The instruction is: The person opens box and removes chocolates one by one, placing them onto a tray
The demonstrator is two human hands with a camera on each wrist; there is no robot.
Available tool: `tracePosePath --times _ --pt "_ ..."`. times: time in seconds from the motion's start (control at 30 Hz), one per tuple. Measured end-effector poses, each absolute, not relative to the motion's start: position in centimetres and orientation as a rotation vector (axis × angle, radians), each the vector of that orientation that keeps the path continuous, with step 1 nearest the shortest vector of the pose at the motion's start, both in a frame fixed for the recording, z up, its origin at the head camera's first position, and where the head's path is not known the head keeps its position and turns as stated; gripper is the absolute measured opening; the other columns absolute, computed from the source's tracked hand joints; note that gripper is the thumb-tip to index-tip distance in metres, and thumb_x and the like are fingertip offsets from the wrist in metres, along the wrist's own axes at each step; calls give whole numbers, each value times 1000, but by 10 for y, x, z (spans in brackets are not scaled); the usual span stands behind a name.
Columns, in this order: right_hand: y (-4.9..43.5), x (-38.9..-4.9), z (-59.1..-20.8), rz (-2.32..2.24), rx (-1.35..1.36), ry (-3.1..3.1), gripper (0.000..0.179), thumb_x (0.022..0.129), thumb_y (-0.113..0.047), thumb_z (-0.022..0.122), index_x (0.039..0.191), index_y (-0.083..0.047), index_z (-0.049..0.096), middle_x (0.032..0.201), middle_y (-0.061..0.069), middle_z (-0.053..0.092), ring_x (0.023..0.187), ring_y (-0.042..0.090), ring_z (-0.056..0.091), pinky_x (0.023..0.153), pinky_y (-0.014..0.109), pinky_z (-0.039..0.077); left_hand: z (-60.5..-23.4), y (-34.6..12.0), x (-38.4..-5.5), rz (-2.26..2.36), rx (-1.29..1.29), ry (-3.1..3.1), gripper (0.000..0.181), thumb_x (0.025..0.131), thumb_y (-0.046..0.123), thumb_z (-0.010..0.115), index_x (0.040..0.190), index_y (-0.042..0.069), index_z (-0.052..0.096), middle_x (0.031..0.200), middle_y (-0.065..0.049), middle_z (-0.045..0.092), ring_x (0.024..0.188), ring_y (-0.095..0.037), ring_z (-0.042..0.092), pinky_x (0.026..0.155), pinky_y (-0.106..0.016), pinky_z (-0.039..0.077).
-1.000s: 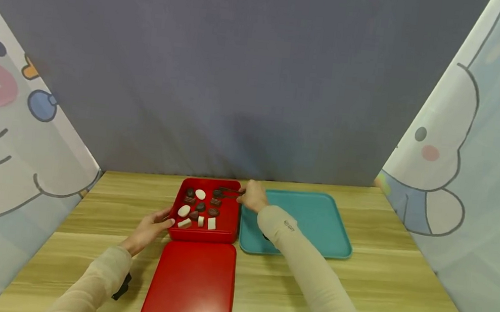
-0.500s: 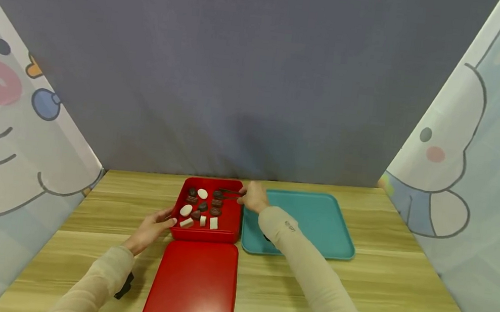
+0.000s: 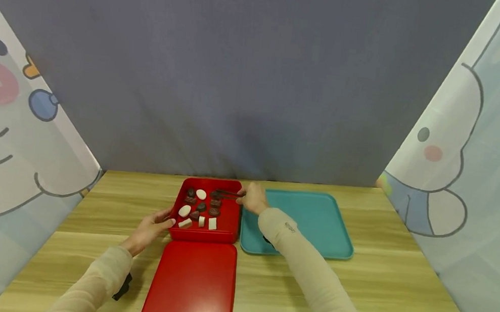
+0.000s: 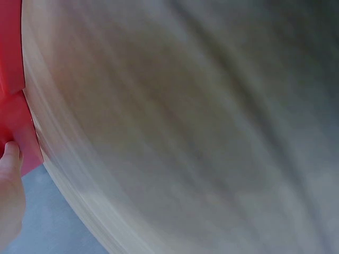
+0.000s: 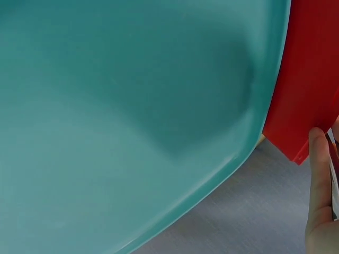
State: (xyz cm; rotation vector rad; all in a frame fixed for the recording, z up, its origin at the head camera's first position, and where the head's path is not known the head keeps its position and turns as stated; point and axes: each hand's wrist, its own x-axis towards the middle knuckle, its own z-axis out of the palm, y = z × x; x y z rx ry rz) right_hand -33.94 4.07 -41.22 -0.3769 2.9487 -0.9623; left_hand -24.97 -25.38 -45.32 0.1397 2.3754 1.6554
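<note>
My right hand (image 3: 253, 197) holds dark tongs (image 3: 230, 193) by their rear end, above the right rim of the red box (image 3: 226, 224). The tong tips reach a dark round chocolate (image 3: 214, 194) near the box's back right; whether they pinch it is too small to tell. At the box's front left corner my left hand (image 3: 151, 229) grips the wall, thumb over the rim. Inside lie several dark chocolates, among them a ridged oval one (image 3: 214, 211), and several white pieces, such as an egg-shaped one (image 3: 185, 210). In the right wrist view, a finger (image 5: 320, 174) lies along the tongs.
A teal tray (image 3: 307, 223) stands right of the box, under my right forearm. A red lid (image 3: 195, 287) lies flat in front of the box. All rest on a wood-grain table (image 3: 382, 292), with a grey curtain (image 3: 249, 74) behind and printed curtains (image 3: 497, 151) at both sides.
The arms of the tongs have drawn closer together and their tips reach slightly further left, at the dark round chocolate. My left hand keeps its place on the box.
</note>
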Motion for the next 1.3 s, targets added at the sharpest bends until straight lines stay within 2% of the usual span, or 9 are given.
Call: tracePosePath --times 0.37,0.6,0.73,1.03,1.3 --pt "48 -337 -417 -1091 -389 2900 20 80 -15 70 99 -8 73 99 6 70 88 21 62 72 28 52 -454 -253 -247 1652 143 2378 61 97 25 46 146 1 18 150 -22 20 136 -37 21 107 -53 28" --pt "59 -334 -420 -1200 -411 2852 24 80 -13 71 103 -7 72 107 7 68 94 21 63 75 29 54 -455 -254 -247 1646 123 2371 62 97 26 46 146 1 18 149 -22 21 136 -37 24 107 -52 29" --pt "65 -332 -419 -1250 -406 2823 24 80 -13 71 104 -8 71 106 7 68 95 22 63 75 29 54 -455 -255 -250 1647 137 2380 64 96 29 48 146 0 18 149 -22 21 136 -38 23 107 -52 29" --pt "76 -326 -416 -1353 -378 2763 22 79 -16 72 100 -8 73 98 7 70 87 20 64 69 27 54 -455 -254 -251 1644 141 2383 63 97 25 47 145 -2 18 149 -23 20 136 -38 21 108 -52 28" --pt "86 -321 -410 -1404 -355 2727 22 79 -14 72 101 -9 73 100 6 69 86 17 63 69 28 53 -458 -254 -252 1666 135 2362 65 96 28 48 146 -1 16 149 -23 19 137 -38 20 108 -52 28"
